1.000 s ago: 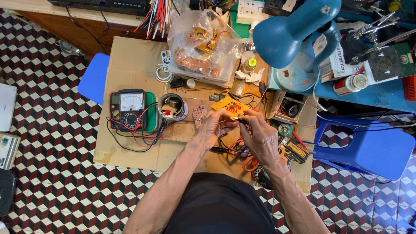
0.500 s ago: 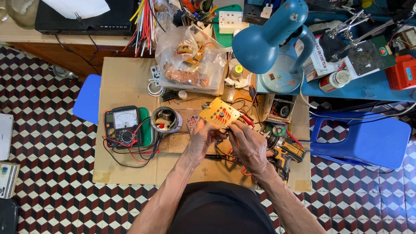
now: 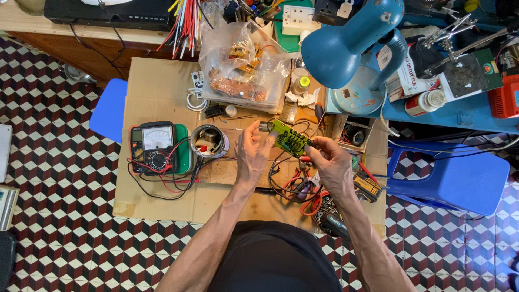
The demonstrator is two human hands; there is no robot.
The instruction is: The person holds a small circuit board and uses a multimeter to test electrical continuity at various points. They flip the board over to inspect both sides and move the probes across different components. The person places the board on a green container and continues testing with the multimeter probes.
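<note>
Both hands are up over the middle of the cardboard-covered work table (image 3: 157, 97), clamped on a small green rectangular circuit board (image 3: 290, 138) that sits tilted between them. The left hand (image 3: 253, 154) pinches the board's left end with thumb and fingers closed on it, while the right hand (image 3: 331, 165) grips the lower right corner; the two hands stay a little apart with the board bridging the gap. Thin black wires seem to trail down from the board, though it is hard to tell from here where they join it. Just left of the left hand stands a round open metal can (image 3: 210, 140), and beyond that a black analogue multimeter (image 3: 154, 146) with red and black leads. Below the right hand lie red-handled pliers (image 3: 311, 197). A big blue desk lamp (image 3: 351, 48) leans over the far right of the table, near a clear plastic bag of parts (image 3: 243, 65).
</note>
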